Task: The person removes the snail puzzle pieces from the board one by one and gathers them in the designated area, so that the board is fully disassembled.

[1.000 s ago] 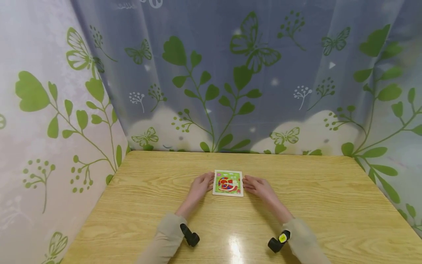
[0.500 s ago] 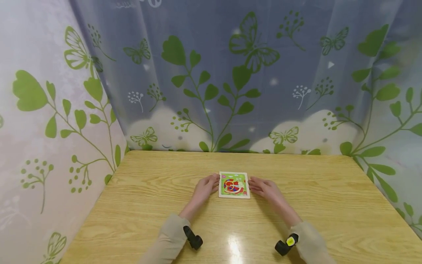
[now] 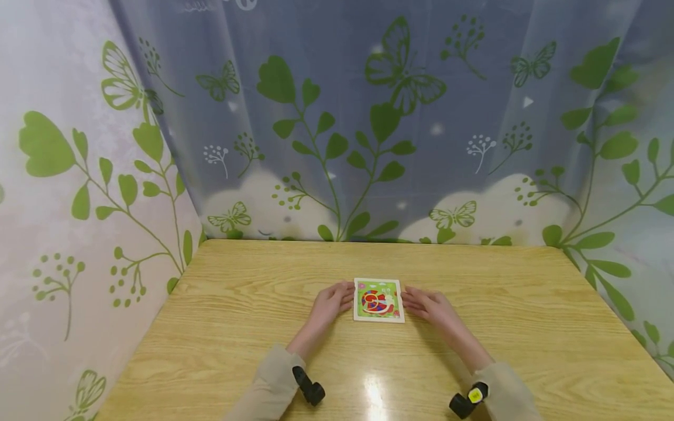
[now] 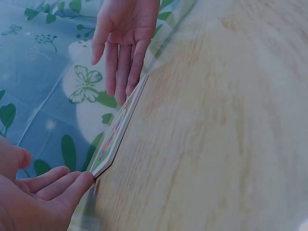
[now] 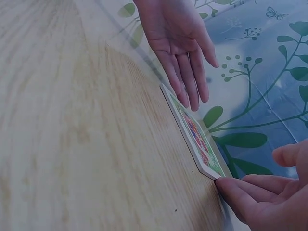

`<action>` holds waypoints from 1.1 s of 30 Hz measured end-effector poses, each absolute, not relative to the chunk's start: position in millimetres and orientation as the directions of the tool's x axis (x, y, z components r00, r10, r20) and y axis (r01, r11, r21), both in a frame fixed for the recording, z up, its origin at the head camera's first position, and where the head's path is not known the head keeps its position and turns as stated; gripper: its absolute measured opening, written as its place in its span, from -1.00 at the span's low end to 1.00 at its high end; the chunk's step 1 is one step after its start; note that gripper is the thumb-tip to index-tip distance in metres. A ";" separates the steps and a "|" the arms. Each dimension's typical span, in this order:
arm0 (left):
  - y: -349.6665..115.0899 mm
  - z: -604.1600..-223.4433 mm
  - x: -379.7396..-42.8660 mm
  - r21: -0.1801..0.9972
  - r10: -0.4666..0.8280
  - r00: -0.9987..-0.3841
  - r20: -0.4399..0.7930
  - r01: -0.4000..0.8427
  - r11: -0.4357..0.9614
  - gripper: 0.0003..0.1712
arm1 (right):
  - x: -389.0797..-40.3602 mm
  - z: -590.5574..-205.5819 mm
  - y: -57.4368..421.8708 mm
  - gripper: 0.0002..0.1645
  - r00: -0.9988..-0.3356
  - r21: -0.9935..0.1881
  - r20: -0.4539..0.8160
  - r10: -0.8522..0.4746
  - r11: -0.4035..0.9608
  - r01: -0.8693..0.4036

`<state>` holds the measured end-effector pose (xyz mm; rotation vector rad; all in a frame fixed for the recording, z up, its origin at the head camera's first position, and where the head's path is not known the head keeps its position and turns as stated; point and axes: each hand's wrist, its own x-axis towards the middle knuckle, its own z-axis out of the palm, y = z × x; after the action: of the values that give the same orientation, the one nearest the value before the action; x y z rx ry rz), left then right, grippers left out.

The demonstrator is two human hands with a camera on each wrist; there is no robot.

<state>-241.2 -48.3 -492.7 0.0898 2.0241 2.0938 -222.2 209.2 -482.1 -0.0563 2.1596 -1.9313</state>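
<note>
Puzzle (image 3: 377,301) lies flat, picture side up, on the counter (image 3: 237,333) between the left hand (image 3: 327,305) and the right hand (image 3: 432,307), probably so it can be steadied or nudged evenly from two sides. The left fingers are extended, grasping nothing, their tips at its left edge; the right fingers, likewise straight and grasping nothing, meet its right edge.

A board (image 3: 379,300) is lying on the table (image 3: 263,266), the left hand (image 3: 332,300) resting at its left edge, the right hand (image 3: 427,305) at its right; a curtain (image 3: 337,140) is hanging behind.
</note>
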 end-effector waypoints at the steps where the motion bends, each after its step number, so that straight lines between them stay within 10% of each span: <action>1: -48.4 -492.6 -240.2 0.992 0.208 -0.971 -0.118 -0.125 -0.020 -0.44 | -220.9 -482.2 209.6 -0.37 -0.970 -0.984 -0.152 -0.188 0.125 0.130; 33: -57.6 -490.4 -205.5 0.994 0.287 -0.953 -0.100 -0.105 -0.002 -0.42 | -182.5 -485.4 216.5 -0.31 -0.964 -0.982 -0.174 -0.200 0.106 0.155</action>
<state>-205.5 -57.6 -490.4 0.1895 2.0020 2.0373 -182.5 216.5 -485.4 -0.0443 2.1223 -1.9386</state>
